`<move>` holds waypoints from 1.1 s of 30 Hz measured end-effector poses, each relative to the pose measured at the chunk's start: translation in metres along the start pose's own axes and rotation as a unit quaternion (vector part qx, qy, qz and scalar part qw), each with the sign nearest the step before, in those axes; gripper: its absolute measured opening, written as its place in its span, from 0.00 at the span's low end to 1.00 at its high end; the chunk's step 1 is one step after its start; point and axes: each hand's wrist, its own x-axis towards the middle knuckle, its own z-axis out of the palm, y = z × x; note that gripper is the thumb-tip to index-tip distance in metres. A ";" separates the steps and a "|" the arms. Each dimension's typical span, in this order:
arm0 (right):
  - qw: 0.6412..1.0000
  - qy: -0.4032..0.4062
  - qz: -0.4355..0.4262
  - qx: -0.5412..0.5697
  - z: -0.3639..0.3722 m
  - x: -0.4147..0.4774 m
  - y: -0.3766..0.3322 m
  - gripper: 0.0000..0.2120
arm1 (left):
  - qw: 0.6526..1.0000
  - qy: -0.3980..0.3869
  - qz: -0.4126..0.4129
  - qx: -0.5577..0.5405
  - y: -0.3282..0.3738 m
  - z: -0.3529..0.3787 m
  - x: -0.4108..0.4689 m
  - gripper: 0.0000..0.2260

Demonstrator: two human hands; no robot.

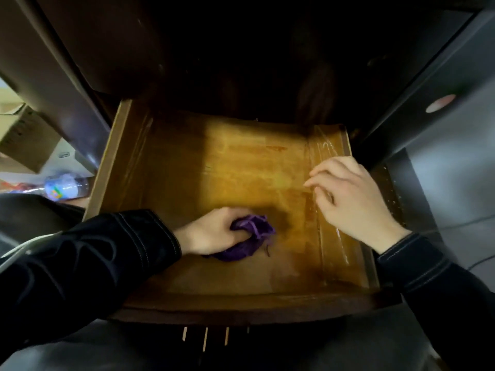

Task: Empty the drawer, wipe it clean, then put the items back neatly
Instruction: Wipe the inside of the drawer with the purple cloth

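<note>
The wooden drawer (166, 162) is pulled out below me, and no items lie on its worn yellow-brown floor. My left hand (214, 231) grips a bunched purple cloth (251, 236) and presses it on the floor near the front middle. A small dark speck lies just right of the cloth. My right hand (351, 199) hovers over the drawer's right side, fingers loosely curled and holding nothing, above a strip of clear tape or film (329, 162) that runs along the right wall. Both arms wear black sleeves with white stitching.
The cabinet opening behind the drawer is dark. A dark appliance or cabinet (442, 145) stands close on the right. At the left, on the floor, are cardboard boxes (24, 135) and a plastic bottle (64, 186).
</note>
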 end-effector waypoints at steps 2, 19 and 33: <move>0.999 -0.003 -0.029 -0.039 0.010 0.000 -0.003 0.09 | 0.999 -0.042 0.006 0.029 -0.001 0.011 -0.001 0.17; 0.998 0.059 0.017 -0.019 0.015 0.004 -0.007 0.07 | 0.981 -0.163 0.034 0.096 0.001 0.057 0.005 0.14; 0.997 0.073 0.018 -0.019 0.018 0.004 -0.003 0.06 | 0.987 -0.145 0.064 0.003 0.008 0.057 0.009 0.07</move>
